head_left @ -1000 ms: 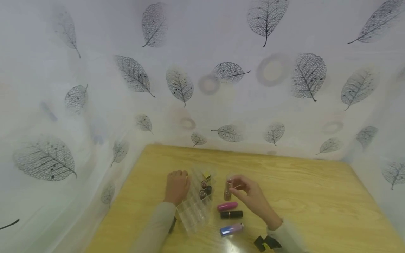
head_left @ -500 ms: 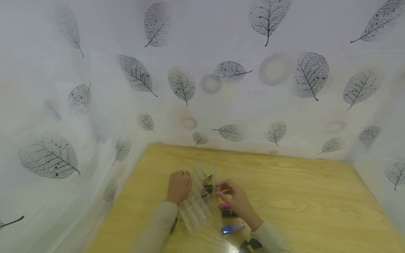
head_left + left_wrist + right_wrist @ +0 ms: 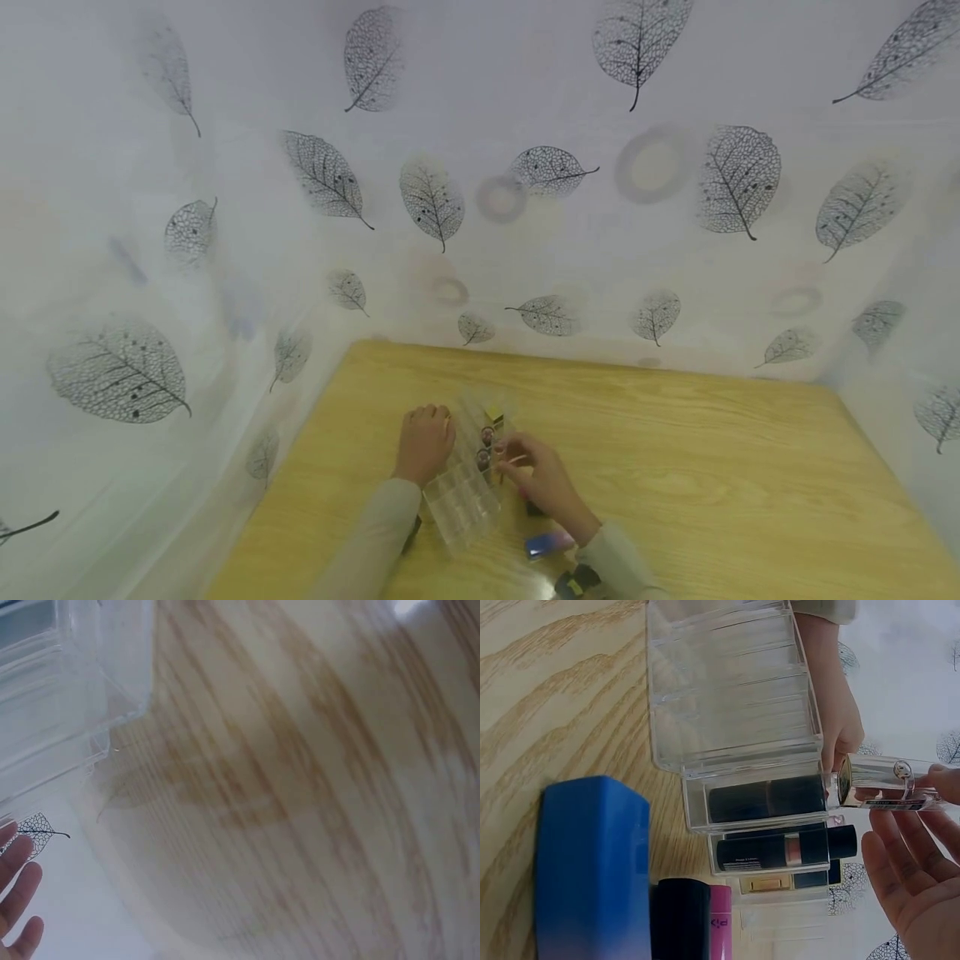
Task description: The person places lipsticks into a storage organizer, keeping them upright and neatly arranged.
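A clear stepped plastic organizer (image 3: 461, 504) stands on the wooden table, with several lipsticks in its far compartments. Black lipstick tubes (image 3: 769, 801) show in it in the right wrist view. My right hand (image 3: 543, 483) pinches a lipstick with a transparent cap (image 3: 874, 780) between thumb and fingers. Its gold-rimmed end points at the organizer, right at a compartment's opening. My left hand (image 3: 426, 443) lies at the organizer's left side. In the left wrist view its fingers (image 3: 19, 892) look loosely extended near the clear plastic (image 3: 67, 690), gripping nothing.
A blue-to-pink tube (image 3: 546, 546) lies right of the organizer. Beside it in the right wrist view are a black tube (image 3: 680, 922) and a pink tube (image 3: 720, 922). Black and yellow items (image 3: 576, 581) lie by the right sleeve. A leaf-print curtain (image 3: 555, 250) borders the table.
My right hand has moved left with the lipstick, from over the table to the organizer's right side, now overlapping the pink and black tubes. My left hand has stayed at the organizer.
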### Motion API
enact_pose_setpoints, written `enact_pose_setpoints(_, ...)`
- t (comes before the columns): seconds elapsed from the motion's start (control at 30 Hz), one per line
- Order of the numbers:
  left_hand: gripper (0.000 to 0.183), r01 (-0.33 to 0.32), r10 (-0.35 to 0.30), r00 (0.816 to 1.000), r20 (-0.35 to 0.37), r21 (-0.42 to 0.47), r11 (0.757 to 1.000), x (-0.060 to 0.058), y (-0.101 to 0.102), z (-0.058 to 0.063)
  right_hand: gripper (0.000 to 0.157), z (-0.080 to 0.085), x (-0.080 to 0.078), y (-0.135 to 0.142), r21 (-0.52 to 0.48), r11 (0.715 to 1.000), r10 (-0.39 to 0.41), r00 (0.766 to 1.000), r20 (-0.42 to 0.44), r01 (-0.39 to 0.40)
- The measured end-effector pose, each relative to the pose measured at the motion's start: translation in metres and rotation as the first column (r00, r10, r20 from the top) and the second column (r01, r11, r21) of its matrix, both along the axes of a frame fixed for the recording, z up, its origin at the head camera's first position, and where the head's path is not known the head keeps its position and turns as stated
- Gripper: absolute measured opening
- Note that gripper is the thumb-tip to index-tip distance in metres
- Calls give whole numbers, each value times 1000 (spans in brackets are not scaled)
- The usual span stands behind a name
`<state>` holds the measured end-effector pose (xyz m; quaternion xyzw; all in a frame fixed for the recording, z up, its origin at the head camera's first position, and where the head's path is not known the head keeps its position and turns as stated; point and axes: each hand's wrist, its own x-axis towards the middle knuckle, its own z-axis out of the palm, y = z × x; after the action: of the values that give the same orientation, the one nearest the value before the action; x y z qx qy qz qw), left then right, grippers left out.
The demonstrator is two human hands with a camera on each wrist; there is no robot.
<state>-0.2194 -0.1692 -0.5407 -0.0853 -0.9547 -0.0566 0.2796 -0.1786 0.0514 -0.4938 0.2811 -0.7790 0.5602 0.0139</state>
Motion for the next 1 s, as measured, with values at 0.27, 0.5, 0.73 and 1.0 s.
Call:
enact_pose_setpoints(0.27, 13, -2, 2, 1000, -26, 6, 1000, 3, 1, 1, 19, -4, -1, -3, 44, 999, 9, 1000, -10, -9)
enact_pose_setpoints(0.5, 13, -1, 2, 999, -43, 9, 1000, 2, 1, 1, 21, -3, -2, -3, 88, 996, 20, 999, -31, -17)
enact_pose_setpoints(0.73, 13, -11, 11, 1000, -16, 6, 1000, 1, 1, 0, 17, -4, -3, -5, 133, 991, 29, 999, -36, -24)
enact_pose_setpoints(1.0, 14, -18, 18, 1000, -5, 14, 1000, 4, 2, 5, 20, -10, 2, -5, 210, 977, 54, 994, -94, -34)
